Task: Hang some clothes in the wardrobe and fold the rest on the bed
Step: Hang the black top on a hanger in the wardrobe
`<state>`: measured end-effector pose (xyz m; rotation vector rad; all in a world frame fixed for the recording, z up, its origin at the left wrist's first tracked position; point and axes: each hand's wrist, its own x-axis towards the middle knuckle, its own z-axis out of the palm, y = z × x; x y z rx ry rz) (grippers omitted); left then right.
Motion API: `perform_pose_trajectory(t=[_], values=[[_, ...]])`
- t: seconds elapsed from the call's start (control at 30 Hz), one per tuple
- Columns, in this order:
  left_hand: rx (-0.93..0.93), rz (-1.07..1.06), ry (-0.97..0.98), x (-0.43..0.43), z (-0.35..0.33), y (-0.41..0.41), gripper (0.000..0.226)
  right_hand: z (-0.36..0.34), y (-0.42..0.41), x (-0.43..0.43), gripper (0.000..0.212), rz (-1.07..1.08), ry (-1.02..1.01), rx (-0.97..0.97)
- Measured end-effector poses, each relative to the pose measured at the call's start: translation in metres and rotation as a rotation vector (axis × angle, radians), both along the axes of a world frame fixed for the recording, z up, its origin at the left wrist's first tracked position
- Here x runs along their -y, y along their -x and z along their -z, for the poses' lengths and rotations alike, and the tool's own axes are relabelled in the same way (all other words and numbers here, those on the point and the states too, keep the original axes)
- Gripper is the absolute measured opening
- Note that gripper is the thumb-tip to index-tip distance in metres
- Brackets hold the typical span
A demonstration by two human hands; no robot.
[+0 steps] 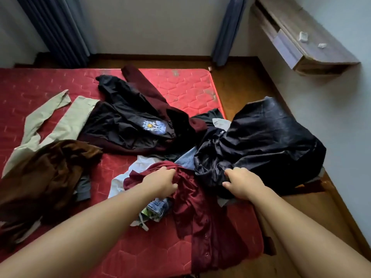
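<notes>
Bed (190, 85): red, quilted, hexagon-stitched; it carried the loose clothes.
Far left: crumpled brown velvet garment (46, 173) lay over beige trousers (60, 121).
Left hand (162, 183): fingers curled into the maroon buttoned shirt (200, 207).
Right hand (241, 183): fingers clenched on the shiny black garment (261, 141), at the bed's right edge.

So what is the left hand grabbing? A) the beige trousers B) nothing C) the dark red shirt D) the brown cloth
C: the left hand curls its fingers into the dark red shirt, while the right hand grips the black garment.
</notes>
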<state>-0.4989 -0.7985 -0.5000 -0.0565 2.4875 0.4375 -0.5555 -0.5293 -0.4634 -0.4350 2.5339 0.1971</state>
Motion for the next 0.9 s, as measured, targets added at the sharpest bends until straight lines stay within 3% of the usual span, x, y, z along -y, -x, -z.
perform_pose_trajectory(t=[0.07,0.13,0.23,0.3,0.53,0.7,0.8,0.9], values=[[0.005,-0.035,-0.012,-0.014,0.028,0.031,0.046,0.027,0.037,-0.006,0.045,-0.136,-0.091,-0.086],[0.004,-0.072,-0.031,-0.031,0.061,0.065,0.042,0.057,0.071,-0.018,0.062,-0.243,-0.219,-0.106],[0.001,-0.144,-0.076,-0.058,0.117,0.119,0.048,0.109,0.114,-0.037,0.090,-0.288,-0.353,-0.040],[-0.017,-0.175,-0.099,-0.076,0.158,0.155,0.048,0.143,0.135,-0.044,0.093,-0.283,-0.352,-0.020],[0.009,-0.316,-0.227,-0.129,0.281,0.245,0.082,0.238,0.166,-0.052,0.084,-0.216,-0.362,0.089],[0.088,-0.613,-0.602,-0.141,0.314,0.264,0.105,0.272,0.153,-0.061,0.034,-0.216,-0.209,0.148],[0.178,-0.639,-0.687,-0.146,0.310,0.261,0.091,0.271,0.147,-0.064,0.028,-0.163,-0.114,0.264],[0.246,-0.510,-0.572,-0.155,0.300,0.256,0.044,0.255,0.136,-0.059,0.026,-0.096,0.015,0.364]])
